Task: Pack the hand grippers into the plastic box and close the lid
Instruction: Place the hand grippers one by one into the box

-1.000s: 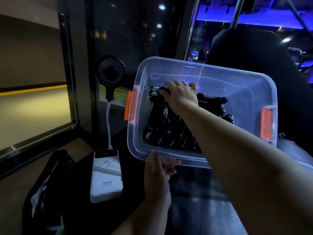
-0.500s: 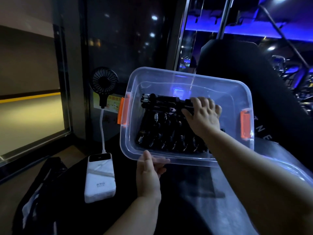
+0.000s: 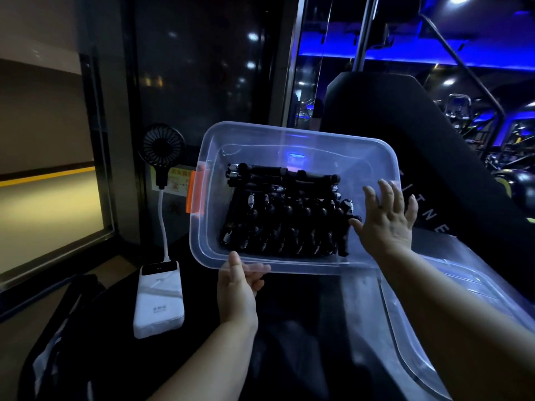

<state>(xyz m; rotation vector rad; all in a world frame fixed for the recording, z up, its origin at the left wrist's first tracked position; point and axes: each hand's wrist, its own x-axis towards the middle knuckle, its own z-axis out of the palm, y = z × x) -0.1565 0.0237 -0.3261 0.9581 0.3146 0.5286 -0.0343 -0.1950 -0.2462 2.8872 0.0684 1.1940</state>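
A clear plastic box [image 3: 260,137] with orange latches is tilted toward me. Several black hand grippers [image 3: 285,211] with metal springs lie packed in rows inside it. My left hand [image 3: 238,285] grips the box's near rim from below, thumb over the edge. Over the right end of the box my right hand [image 3: 386,217] is spread with straight fingers and holds nothing, its thumb close to the rightmost gripper. The clear lid [image 3: 451,308] lies flat at the lower right, partly under my right forearm.
A white power bank [image 3: 159,299] lies at the left with a small black fan [image 3: 161,147] on a white stalk plugged into it. A dark bag [image 3: 69,328] sits at the lower left. A black padded seat back [image 3: 405,134] stands behind the box.
My right hand has moved from the top row of grippers to the right end of the box and has opened. The left hand still holds the near rim.
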